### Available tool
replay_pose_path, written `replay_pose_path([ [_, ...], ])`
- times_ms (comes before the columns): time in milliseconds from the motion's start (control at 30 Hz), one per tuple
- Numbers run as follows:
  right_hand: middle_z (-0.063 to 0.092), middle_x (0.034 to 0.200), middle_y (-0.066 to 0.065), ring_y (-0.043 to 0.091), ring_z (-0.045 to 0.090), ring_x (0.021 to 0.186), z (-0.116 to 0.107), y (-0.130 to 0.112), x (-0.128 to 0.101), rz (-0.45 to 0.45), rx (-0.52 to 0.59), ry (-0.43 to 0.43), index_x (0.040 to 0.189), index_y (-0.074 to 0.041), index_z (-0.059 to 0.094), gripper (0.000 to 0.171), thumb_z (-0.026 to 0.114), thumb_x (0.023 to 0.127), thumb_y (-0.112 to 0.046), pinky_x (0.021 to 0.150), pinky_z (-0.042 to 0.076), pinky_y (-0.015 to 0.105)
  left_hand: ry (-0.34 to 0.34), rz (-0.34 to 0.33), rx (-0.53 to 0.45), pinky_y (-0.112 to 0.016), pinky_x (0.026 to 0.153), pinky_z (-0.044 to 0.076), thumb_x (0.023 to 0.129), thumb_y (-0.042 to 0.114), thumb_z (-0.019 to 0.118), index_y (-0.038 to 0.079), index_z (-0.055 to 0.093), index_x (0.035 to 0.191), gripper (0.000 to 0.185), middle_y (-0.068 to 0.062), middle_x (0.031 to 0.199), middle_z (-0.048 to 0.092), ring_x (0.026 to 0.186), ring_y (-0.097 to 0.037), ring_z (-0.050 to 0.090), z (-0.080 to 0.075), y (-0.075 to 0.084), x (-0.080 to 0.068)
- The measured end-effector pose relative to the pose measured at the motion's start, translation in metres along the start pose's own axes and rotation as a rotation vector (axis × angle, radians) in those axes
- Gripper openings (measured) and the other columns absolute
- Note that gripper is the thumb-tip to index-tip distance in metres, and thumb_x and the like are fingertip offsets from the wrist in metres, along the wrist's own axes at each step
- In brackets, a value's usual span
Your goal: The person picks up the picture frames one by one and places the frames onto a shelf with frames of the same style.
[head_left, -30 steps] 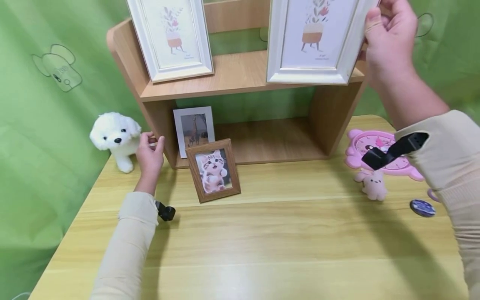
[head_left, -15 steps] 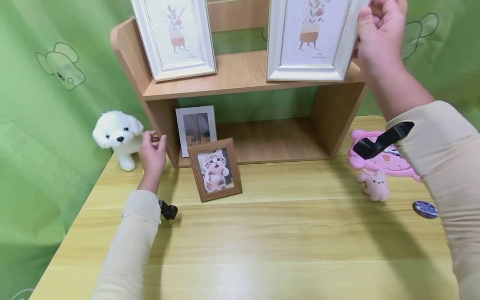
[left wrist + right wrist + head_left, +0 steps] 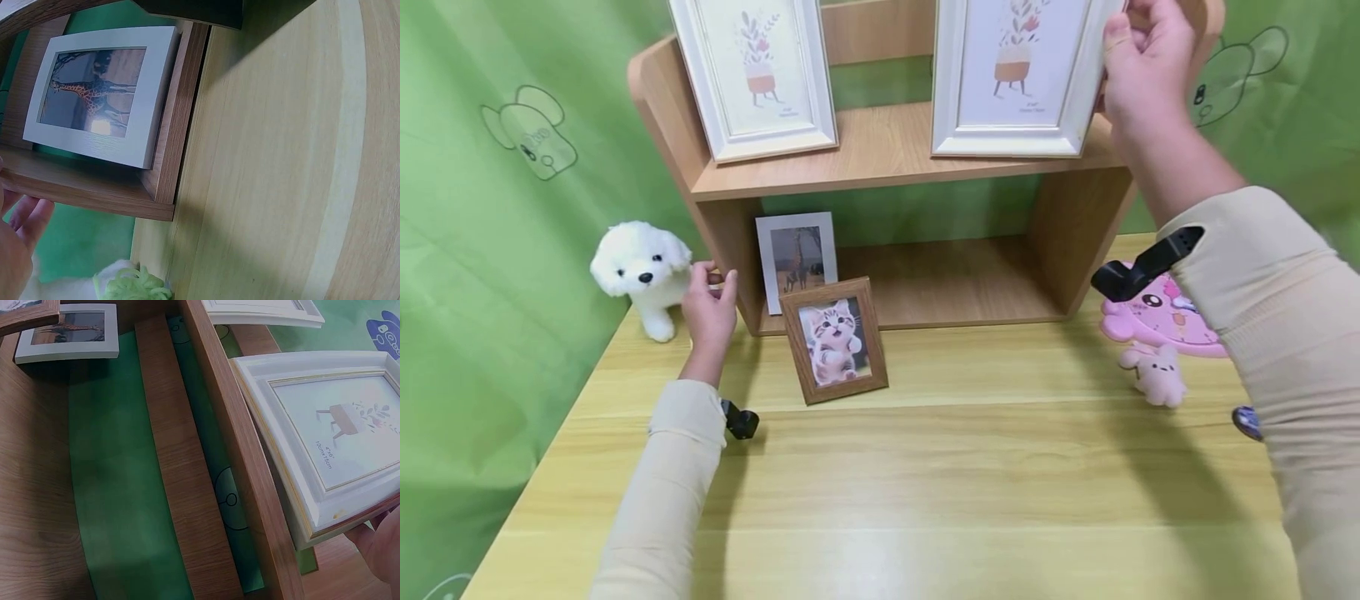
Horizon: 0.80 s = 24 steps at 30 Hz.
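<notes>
My right hand (image 3: 1150, 71) grips the right edge of a large white picture frame (image 3: 1015, 142), which stands over the right part of the upper shelf. In the right wrist view the frame (image 3: 300, 437) shows its flowerpot print, with fingers at its lower right side. My left hand (image 3: 710, 312) has its fingertips at the outer left side panel of the wooden shelf unit (image 3: 887, 150), beside a white plush dog (image 3: 643, 262). In the left wrist view those fingers (image 3: 37, 215) reach the panel's edge, loosely extended and holding nothing.
Another white frame (image 3: 767, 137) stands on the upper shelf at left. A giraffe picture frame (image 3: 765, 250) sits on the lower shelf, partly behind a brown kitten photo frame (image 3: 880, 371). At right are a pink clock (image 3: 1120, 325), a small pink plush (image 3: 1161, 379) and a blue oval object (image 3: 1246, 422).
My right hand and the white frame have shifted a little left along the upper shelf. My left hand keeps its place at the side panel; the head view has drifted slightly.
</notes>
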State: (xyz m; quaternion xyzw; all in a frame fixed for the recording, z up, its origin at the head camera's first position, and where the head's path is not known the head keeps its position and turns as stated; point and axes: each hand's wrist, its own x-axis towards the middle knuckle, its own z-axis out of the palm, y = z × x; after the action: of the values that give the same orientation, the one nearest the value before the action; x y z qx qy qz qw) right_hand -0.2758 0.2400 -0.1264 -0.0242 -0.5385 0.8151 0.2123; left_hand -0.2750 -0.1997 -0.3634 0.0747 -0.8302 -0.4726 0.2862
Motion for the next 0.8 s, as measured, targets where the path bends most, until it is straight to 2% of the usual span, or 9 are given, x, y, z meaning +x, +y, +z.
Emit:
replay_pose_path([
  [133, 0.057, 0.1, 0.004, 0.013, 0.056, 0.077, -0.001, 0.003, 0.003, 0.004, -0.017, -0.007, 0.112, -0.014, 0.056, 0.02, 0.053, 0.092, -0.012, 0.039, 0.048, 0.024, -0.001, 0.007, 0.005, -0.035, 0.071, 0.055, 0.09, 0.021, 0.06, 0.004, 0.053, 0.111, 0.027, -0.016, 0.101, 0.063, 0.081, -0.026, 0.061, 0.0, -0.001, 0.0],
  [367, 0.057, 0.108, 0.004, 0.016, 0.06, 0.087, 0.0, 0.004, 0.009, 0.008, -0.025, -0.022, 0.112, -0.015, 0.054, 0.019, 0.05, 0.093, -0.013, 0.047, 0.055, 0.029, 0.008, 0.017, 0.009, -0.036, 0.071, 0.055, 0.09, 0.021, 0.06, 0.004, 0.053, 0.11, 0.027, -0.016, 0.101, 0.063, 0.082, -0.027, 0.062, 0.0, -0.001, -0.001],
  [600, 0.056, 0.106, 0.004, 0.015, 0.06, 0.082, 0.002, 0.005, 0.014, 0.023, -0.047, -0.01, 0.112, -0.016, 0.054, 0.018, 0.049, 0.094, -0.015, 0.042, 0.052, 0.028, 0.01, 0.016, 0.012, -0.036, 0.071, 0.055, 0.09, 0.021, 0.06, 0.004, 0.053, 0.11, 0.026, -0.015, 0.101, 0.064, 0.082, -0.027, 0.062, 0.001, -0.001, -0.001],
  [800, 0.054, 0.112, 0.0, 0.013, 0.057, 0.093, 0.003, 0.004, 0.021, 0.038, -0.077, -0.003, 0.114, -0.018, 0.054, 0.02, 0.049, 0.094, -0.016, 0.05, 0.055, 0.027, 0.001, 0.008, 0.01, -0.036, 0.071, 0.056, 0.09, 0.021, 0.06, 0.004, 0.053, 0.111, 0.028, -0.016, 0.102, 0.063, 0.083, -0.028, 0.062, 0.0, 0.001, -0.003],
])
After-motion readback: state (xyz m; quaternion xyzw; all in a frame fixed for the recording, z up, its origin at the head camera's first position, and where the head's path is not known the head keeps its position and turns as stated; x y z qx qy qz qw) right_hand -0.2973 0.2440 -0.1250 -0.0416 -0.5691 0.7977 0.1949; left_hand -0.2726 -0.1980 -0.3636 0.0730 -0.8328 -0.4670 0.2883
